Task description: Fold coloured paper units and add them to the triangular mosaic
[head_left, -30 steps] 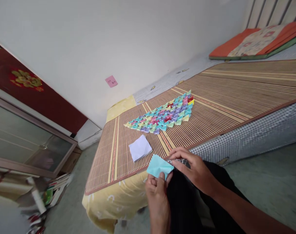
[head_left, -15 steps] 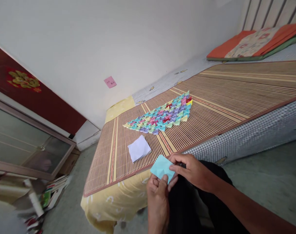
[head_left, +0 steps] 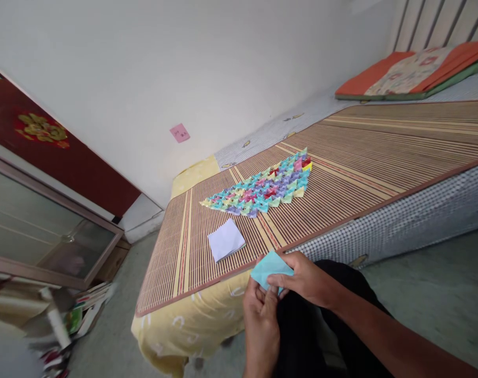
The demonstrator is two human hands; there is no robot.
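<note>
Both my hands hold a small light blue paper point(head_left: 268, 266) over my lap, just off the near edge of the bed. My left hand point(head_left: 261, 315) pinches its lower edge from below. My right hand point(head_left: 308, 281) grips its right side, fingers closed over it. On the striped bamboo mat point(head_left: 361, 168) lies a white square sheet of paper point(head_left: 226, 240), a little beyond the blue one. Farther back sits a flat patch of several small folded paper pieces in blue, purple, pink and yellow point(head_left: 262, 186).
The bed runs along a white wall with a pink sticky note point(head_left: 179, 133). An orange and green cushion point(head_left: 412, 71) lies at the far right end. A glass-fronted cabinet point(head_left: 45, 231) and clutter on the floor point(head_left: 61, 325) stand at left. Grey floor point(head_left: 432, 294) at right.
The blue paper and both hands have shifted slightly right and closer together; my right hand now covers more of the paper. The view has barely moved.
</note>
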